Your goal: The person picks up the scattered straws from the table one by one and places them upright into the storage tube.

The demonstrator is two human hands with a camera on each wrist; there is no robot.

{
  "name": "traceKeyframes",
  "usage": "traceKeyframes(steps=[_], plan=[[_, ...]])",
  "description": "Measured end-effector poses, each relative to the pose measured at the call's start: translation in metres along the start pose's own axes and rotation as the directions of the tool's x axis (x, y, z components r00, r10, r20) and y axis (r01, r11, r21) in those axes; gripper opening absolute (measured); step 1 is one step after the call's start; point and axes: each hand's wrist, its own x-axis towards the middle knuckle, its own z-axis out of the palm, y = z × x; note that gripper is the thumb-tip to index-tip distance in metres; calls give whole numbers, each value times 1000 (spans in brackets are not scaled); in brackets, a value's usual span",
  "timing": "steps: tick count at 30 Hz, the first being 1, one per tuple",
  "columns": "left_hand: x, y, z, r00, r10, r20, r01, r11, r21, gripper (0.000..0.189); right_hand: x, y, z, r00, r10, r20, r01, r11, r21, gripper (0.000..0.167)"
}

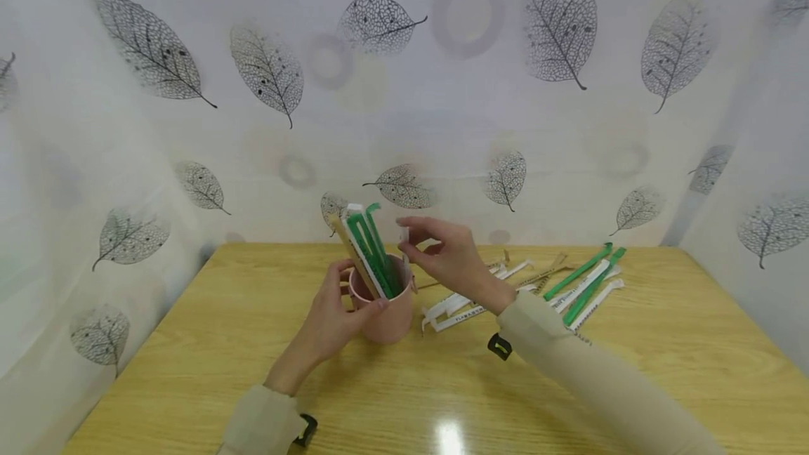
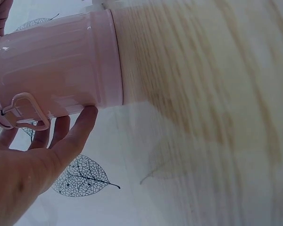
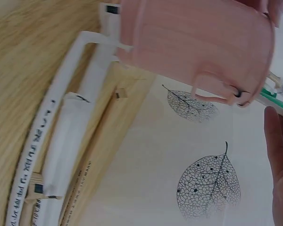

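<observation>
A pink bucket (image 1: 387,318) with small side handles stands on the table, holding several paper-wrapped straws (image 1: 373,251) in green, white and brown that lean to the left. My left hand (image 1: 331,318) grips the bucket from its left side, thumb at the front near the rim; its fingers (image 2: 68,136) lie along the wall beside a wire handle (image 2: 30,110). Over the bucket's right rim, my right hand (image 1: 451,251) pinches a white wrapped straw (image 1: 404,236) between thumb and fingertips, its lower part pointing down into the bucket. The right wrist view catches only the edge of that hand (image 3: 280,160).
Right of the bucket lies a loose spread of wrapped straws: white ones (image 1: 464,314), brown ones (image 1: 543,276) and green ones (image 1: 594,297). The wooden table (image 1: 208,343) ends at a leaf-printed backdrop (image 1: 442,118). My right forearm (image 1: 588,364) passes in front of the spread.
</observation>
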Motion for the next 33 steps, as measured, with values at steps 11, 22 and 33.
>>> traceKeyframes(steps=[11,22,33], plan=[[0,-2,0,1000,1,-9,-1,1000,11,77,-5,5,1,1000,25,13,-25,999,23,51],[1,-3,2,996,79,-33,-78,997,24,78,-20,3,-29,986,137,90,-131,989,-74,29],[1,-4,1,995,96,-19,-96,995,5,74,-68,5,-42,715,189,673,33,953,-303,18]])
